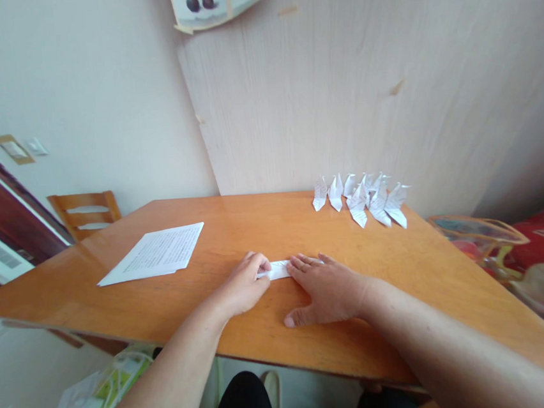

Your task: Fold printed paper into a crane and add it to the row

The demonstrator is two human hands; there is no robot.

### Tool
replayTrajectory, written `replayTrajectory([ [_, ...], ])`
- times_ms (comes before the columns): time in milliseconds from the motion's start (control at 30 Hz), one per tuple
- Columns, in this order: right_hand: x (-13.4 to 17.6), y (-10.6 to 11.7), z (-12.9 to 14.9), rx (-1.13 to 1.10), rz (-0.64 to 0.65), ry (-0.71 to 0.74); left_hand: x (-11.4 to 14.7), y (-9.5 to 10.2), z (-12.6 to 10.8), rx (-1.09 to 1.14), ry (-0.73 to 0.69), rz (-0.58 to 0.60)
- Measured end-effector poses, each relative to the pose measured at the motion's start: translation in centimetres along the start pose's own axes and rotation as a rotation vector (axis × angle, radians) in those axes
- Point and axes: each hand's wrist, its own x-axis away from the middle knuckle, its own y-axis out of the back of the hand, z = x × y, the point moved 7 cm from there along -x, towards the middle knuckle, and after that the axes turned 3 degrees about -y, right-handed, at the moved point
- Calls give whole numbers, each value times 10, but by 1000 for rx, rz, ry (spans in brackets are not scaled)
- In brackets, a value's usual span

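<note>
So, the left hand (246,285) pinches folded paper (279,270) on a wooden table (250,228), the right hand (329,290) flat across it. Beyond the grip rises a pale wall (329,102); leftward, a chair (86,200).

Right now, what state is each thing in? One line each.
Strip: folded, on the table
Left hand: pinching strip's left end
Right hand: spread, pressing strip's right part
Sheets: flat, print up, stacked slightly unevenly
Figures: folded, grouped near wall
Picture: hung, top out of frame
</note>
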Motion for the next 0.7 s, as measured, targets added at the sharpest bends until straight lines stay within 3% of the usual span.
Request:
replayTrajectory([
  [133,0,-1,-1,-5,5,4,3,-1,1,-19,-45,-49],
  [300,-1,0,-1,-11,-15,18,11,0,-14,-76,-217,-152],
  [400,-2,3,-1,-13,-51,44,11,-5,-20,-138,-276,-135],
  [700,-14,11,-14,-64,-164,25,5,-5,-23,-104,-271,-109],
])
